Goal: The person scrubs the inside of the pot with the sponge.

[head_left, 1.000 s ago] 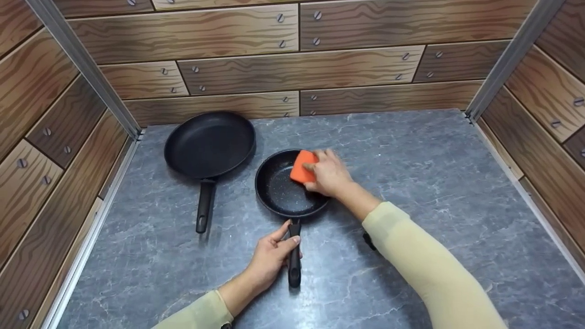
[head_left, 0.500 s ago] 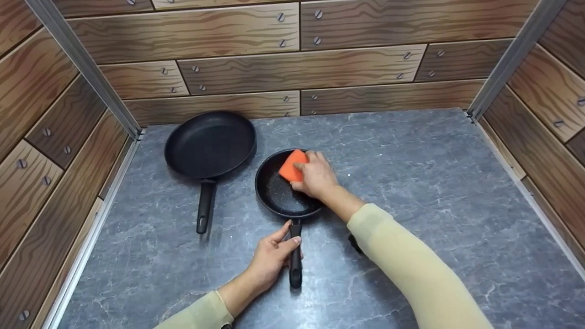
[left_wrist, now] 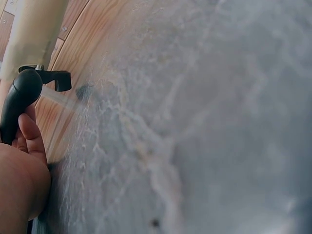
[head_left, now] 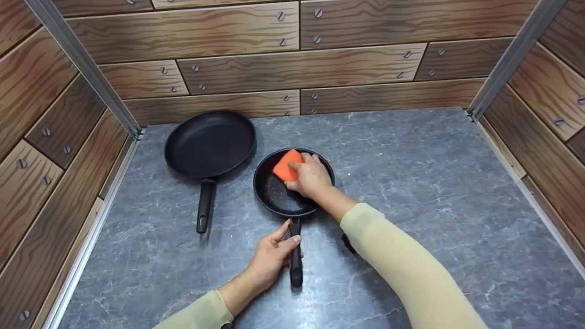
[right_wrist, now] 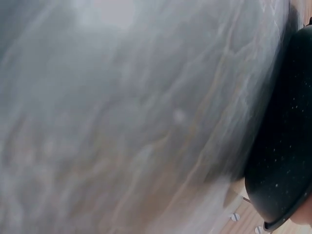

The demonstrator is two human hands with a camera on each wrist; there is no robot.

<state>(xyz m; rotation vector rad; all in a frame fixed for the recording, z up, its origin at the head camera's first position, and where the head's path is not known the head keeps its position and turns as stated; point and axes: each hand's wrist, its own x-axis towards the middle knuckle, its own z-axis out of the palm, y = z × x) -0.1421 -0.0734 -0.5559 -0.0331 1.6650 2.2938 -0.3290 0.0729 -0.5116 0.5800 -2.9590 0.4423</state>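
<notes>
A small black frying pan point(head_left: 279, 196) with a speckled inside sits mid-table, its handle point(head_left: 296, 267) pointing toward me. My left hand point(head_left: 267, 260) grips that handle near the pan body, thumb on top. Inside the pan, my right hand point(head_left: 313, 178) holds an orange sponge point(head_left: 286, 167) against the far left part of the surface. In the left wrist view, the black handle point(left_wrist: 22, 100) rises out of the left hand point(left_wrist: 24, 180). The right wrist view catches the pan's speckled outer wall point(right_wrist: 282, 141) at its right edge; the sponge is hidden there.
A larger black frying pan point(head_left: 210, 146) stands at the back left, its handle toward me. The grey marbled tabletop point(head_left: 411, 183) stretches to wood-patterned walls point(head_left: 237, 73) at the back and both sides, with metal posts point(head_left: 87, 68) at the corners.
My right hand has moved left inside the small pan with the sponge, from the right side toward the far left. My left hand keeps its hold on the handle.
</notes>
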